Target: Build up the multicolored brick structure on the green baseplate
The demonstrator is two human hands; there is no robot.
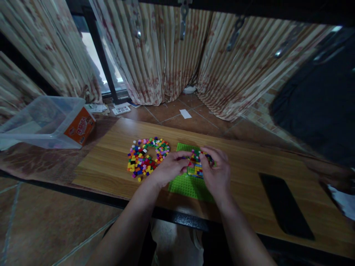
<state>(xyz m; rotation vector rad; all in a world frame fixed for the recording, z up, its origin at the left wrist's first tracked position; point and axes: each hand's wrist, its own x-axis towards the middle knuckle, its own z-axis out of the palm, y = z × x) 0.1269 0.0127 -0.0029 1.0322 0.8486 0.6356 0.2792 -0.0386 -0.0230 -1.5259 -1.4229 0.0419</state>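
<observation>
A bright green studded baseplate (191, 186) lies on the wooden board in front of me. On it stands a low build of multicoloured toy bricks (198, 170), with yellow, blue, red and green showing. My left hand (173, 167) is over the plate's left part, thumb and forefinger closed together at the build's left edge. A bit of red shows by those fingertips, too small to make out. My right hand (217, 168) curls around the build's right side, thumb in front and fingers behind, hiding part of it.
Left of the plate, loose coloured bricks (138, 162) lie spread in a ring-like heap. A clear plastic bin (50, 122) with an orange label stands at the far left. A black flat slab (287, 207) lies at right. Striped curtains (177, 55) hang behind the board.
</observation>
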